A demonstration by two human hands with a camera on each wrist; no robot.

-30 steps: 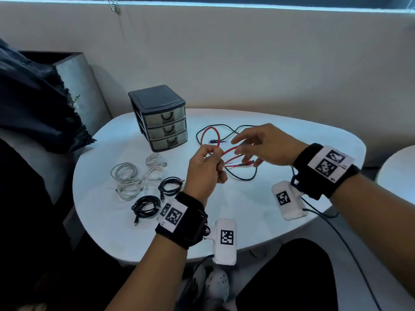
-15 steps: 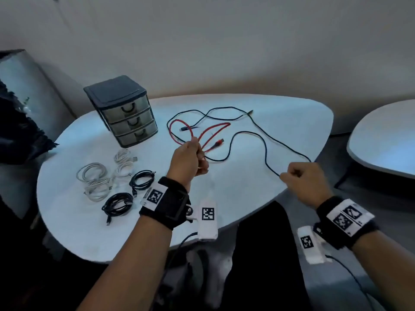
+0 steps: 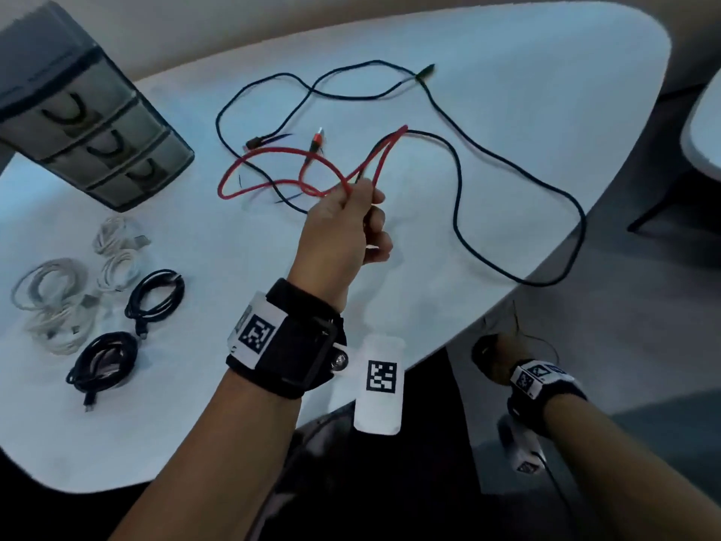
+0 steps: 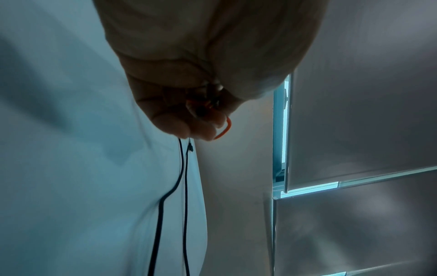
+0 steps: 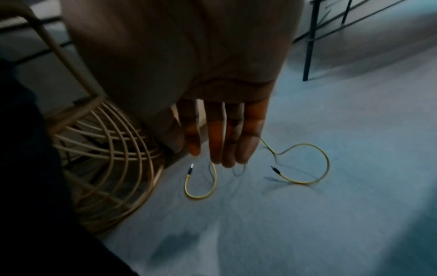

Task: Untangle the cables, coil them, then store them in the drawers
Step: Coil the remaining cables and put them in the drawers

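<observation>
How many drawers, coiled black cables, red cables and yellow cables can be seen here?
Drawers: 3
Coiled black cables: 2
Red cable: 1
Yellow cable: 1
Total: 7

The table (image 3: 507,123) is white, the drawer unit (image 3: 78,123) dark grey. On it lie a red cable (image 3: 273,152), a black cable (image 3: 507,165), white coils (image 3: 50,298) and black coils (image 3: 156,294). Black wristbands (image 3: 288,353) carry black-and-white square-patterned tags, and a yellow cable (image 5: 307,181) lies on grey floor.
</observation>
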